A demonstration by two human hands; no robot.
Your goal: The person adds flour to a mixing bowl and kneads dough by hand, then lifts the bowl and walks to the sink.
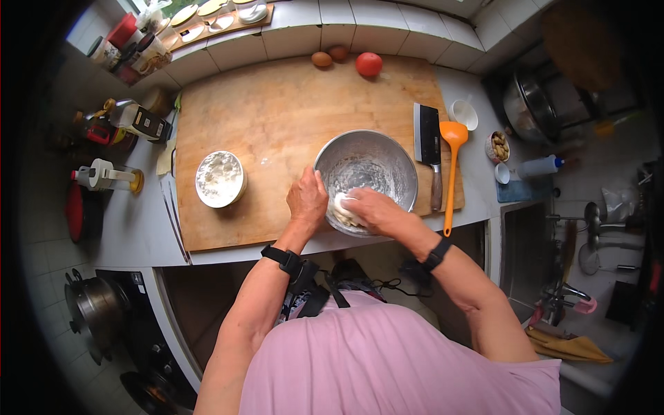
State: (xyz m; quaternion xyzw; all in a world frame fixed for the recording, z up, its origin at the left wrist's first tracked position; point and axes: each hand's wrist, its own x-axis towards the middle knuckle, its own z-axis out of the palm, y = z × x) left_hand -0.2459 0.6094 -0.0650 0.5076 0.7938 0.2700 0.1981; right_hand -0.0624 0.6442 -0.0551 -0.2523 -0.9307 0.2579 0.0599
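A steel mixing bowl (386,155), floury inside, stands at the near edge of a large wooden board (280,109). My left hand (307,197) grips the bowl's left rim. Inside the bowl my right hand (371,207), slightly blurred, is closed on pale dough (343,207) near the wall closest to me. To the left on the board is a white bowl of flour (220,178). Right of the steel bowl lie a cleaver (427,140) with a wooden handle and an orange spatula (453,155).
Two brown eggs (321,59) and a tomato (369,64) rest at the board's back edge. Small bowls (463,114), one holding what look like peanuts (499,147), stand on the right. Bottles (140,119) and metal chopsticks (175,223) are at left; a sink (524,249) lies at right.
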